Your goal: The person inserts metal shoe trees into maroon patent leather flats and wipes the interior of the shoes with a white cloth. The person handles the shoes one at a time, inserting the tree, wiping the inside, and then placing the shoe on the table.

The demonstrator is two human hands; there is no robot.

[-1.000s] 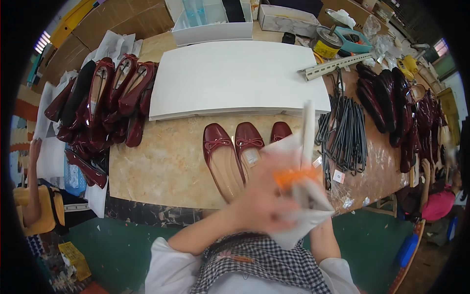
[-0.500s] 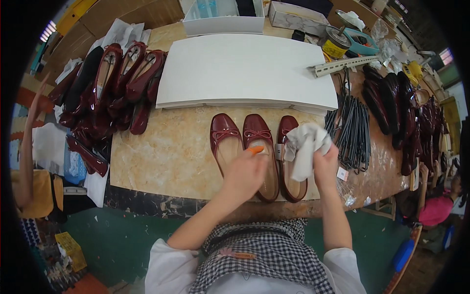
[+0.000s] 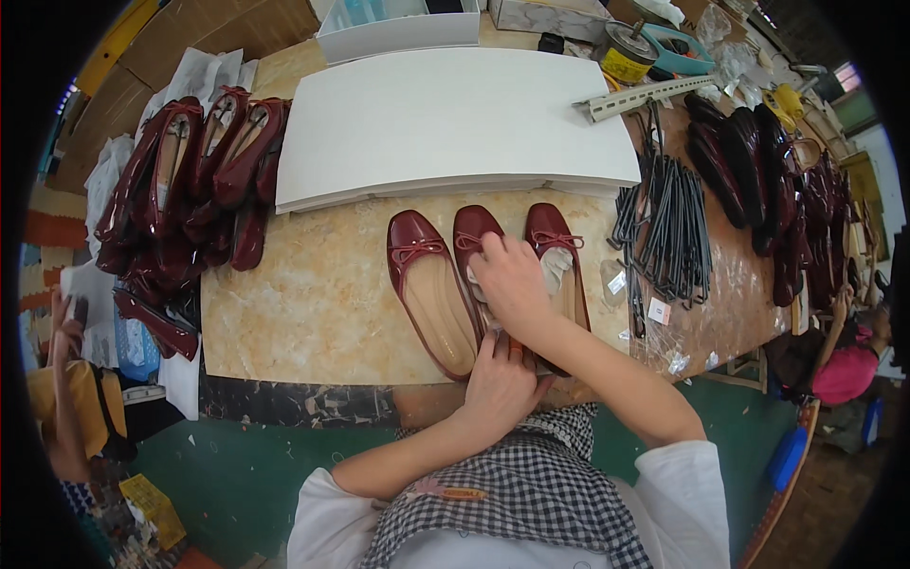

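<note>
Your right hand (image 3: 512,284) presses white stuffing into the middle shoe (image 3: 479,248); your left hand (image 3: 498,384) closes its grip on the heel. Overpacking could distort the toe, or nudge the neighbouring right shoe (image 3: 559,248).

White short sleeves, rolled above both elbows. Black-and-white checked apron over the chest, small pinkish patch on the bib. Forearms bare; no gloves, rings or watch visible.

The right hand (image 3: 512,284) reaches forward, fingers curled palm-down, while the left hand (image 3: 500,384) lies just behind it, fingers pressed down, forearms converging.
</note>
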